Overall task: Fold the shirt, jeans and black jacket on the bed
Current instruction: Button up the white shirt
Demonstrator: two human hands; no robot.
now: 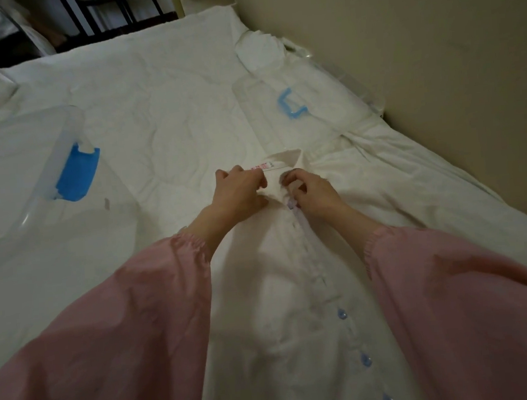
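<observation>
Head view
White button-front cloth shirt (277, 277): lies flat, front up, on the white quilted bed (161, 119), toward its wall-side edge, with collar (284, 160) at the far end.
Left hand (239, 190): pinches the placket edge just below the collar, fingers curled.
Right hand (313, 192): pinches the facing edge at the top button, fingers curled.
Handling: likely light, limp, crease-prone; best taken at shoulders and hem, never mid-cloth.

The shirt (282, 293) lies on the bed (161, 119), a bin (17, 175) left, a lid (280, 103) behind it.
</observation>
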